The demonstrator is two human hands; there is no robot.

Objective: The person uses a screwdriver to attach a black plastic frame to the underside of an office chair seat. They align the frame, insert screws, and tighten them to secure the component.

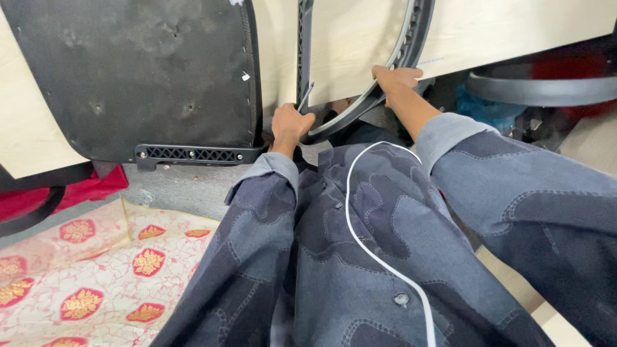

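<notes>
In the upper left of the frame one black padded panel (138,71) lies on the light board (29,138), and below it one patterned cloth (83,270) covers the floor. At the upper middle, the left hand (289,125) is closed around one thin metal tool (304,96), its tip against the one curved black frame (360,106). To its right, the right hand (397,78) grips the frame's rim. I think the tool could slip off the rim toward the right hand, because the frame is held only by hand. Also one white cable (360,238) hangs over the jacket and could catch.
</notes>
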